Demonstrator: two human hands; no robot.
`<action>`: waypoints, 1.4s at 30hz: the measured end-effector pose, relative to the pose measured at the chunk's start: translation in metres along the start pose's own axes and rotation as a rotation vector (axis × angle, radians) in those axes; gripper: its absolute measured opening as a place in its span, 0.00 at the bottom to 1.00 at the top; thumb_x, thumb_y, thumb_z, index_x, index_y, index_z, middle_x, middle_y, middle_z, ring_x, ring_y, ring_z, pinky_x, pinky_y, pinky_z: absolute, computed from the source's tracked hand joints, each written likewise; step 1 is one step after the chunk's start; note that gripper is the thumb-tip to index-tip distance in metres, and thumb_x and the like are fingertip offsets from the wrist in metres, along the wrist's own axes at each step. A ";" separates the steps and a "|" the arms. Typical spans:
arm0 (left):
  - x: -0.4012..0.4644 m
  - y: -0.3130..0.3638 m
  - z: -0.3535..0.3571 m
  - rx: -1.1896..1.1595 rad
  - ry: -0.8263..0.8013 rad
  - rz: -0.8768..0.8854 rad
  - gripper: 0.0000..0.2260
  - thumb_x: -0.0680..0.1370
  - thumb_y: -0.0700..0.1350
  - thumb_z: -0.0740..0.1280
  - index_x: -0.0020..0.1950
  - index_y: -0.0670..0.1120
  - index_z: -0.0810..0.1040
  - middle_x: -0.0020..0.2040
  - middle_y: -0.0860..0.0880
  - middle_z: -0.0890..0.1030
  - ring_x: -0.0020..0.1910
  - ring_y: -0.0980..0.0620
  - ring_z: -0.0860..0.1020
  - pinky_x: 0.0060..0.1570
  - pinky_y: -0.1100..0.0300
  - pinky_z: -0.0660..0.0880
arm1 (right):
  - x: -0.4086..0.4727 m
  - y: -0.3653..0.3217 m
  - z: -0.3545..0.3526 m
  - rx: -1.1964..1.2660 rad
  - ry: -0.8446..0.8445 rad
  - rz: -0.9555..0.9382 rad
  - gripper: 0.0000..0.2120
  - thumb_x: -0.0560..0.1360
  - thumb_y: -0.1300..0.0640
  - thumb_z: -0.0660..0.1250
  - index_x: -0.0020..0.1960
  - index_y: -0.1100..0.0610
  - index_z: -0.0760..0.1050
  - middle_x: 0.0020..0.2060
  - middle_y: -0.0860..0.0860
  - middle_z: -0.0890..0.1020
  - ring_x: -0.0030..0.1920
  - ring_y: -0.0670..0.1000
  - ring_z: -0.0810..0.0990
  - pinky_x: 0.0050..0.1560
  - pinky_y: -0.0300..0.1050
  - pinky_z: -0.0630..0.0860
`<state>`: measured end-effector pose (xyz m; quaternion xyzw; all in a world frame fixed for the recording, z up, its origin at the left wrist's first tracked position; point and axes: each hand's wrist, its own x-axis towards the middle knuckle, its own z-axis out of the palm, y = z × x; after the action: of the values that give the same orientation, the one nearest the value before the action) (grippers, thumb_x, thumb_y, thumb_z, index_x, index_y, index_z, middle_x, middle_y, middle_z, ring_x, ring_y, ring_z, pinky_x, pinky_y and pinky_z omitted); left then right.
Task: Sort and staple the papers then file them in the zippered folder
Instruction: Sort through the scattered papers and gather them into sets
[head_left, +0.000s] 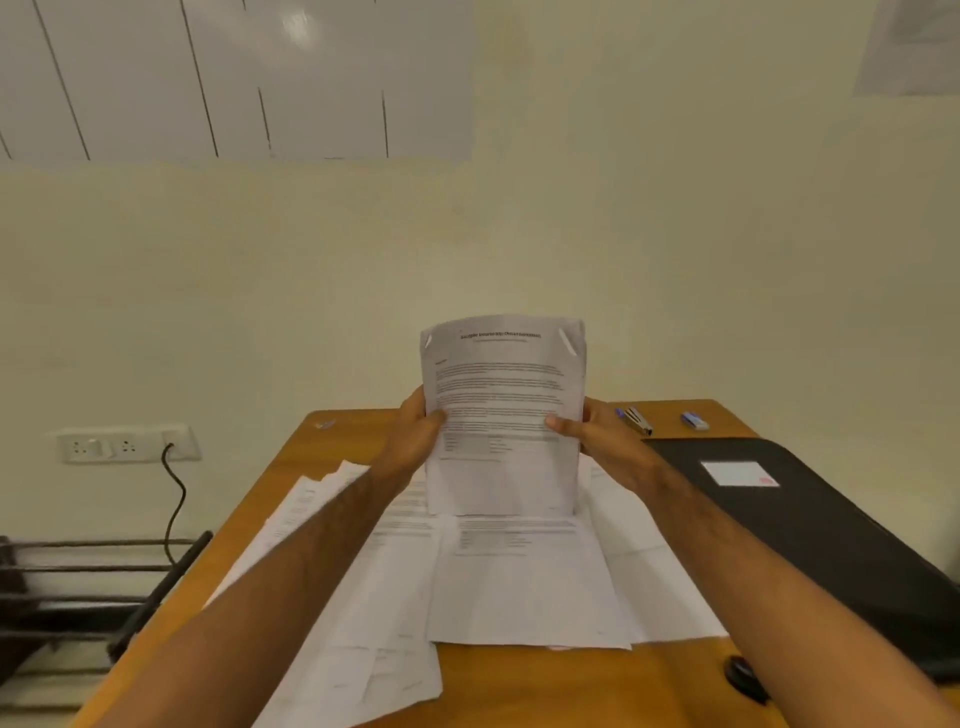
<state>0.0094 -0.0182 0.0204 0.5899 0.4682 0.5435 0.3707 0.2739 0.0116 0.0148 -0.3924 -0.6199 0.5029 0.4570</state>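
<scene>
Upright paper stack (503, 415) gripped between left hand (418, 434) and right hand (597, 441).

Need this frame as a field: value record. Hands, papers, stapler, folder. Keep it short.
left hand: grips held sheets' left edge
right hand: grips right edge
held sheets: upright, bottom edge on loose papers
loose papers: spread on desk
stapler: far desk edge, untouched
zippered folder: black, flat, right of papers

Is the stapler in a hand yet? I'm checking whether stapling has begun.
No: the stapler lies on the desk, while both hands grip the upright paper stack.
</scene>
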 end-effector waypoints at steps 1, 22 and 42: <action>-0.001 -0.002 0.001 -0.010 -0.002 0.008 0.17 0.80 0.33 0.61 0.64 0.50 0.77 0.60 0.49 0.83 0.58 0.50 0.82 0.58 0.49 0.80 | -0.001 0.003 0.001 -0.010 0.014 -0.015 0.19 0.79 0.60 0.71 0.69 0.58 0.76 0.62 0.53 0.84 0.59 0.51 0.84 0.53 0.45 0.83; 0.000 -0.080 0.016 0.472 -0.020 -0.438 0.24 0.71 0.43 0.78 0.61 0.48 0.69 0.50 0.47 0.83 0.50 0.47 0.83 0.55 0.47 0.80 | 0.006 0.061 -0.069 0.181 0.540 0.192 0.18 0.80 0.67 0.66 0.69 0.57 0.74 0.63 0.56 0.82 0.54 0.56 0.83 0.49 0.53 0.80; 0.000 -0.051 0.015 -0.142 0.264 -0.239 0.07 0.82 0.44 0.65 0.57 0.43 0.77 0.53 0.47 0.85 0.49 0.46 0.85 0.51 0.44 0.82 | -0.010 0.068 -0.042 0.186 0.147 0.231 0.21 0.79 0.64 0.66 0.72 0.58 0.74 0.63 0.53 0.83 0.66 0.58 0.79 0.70 0.63 0.72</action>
<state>0.0162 -0.0028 -0.0297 0.4260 0.5401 0.5999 0.4086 0.3187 0.0257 -0.0507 -0.4528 -0.4863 0.5773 0.4746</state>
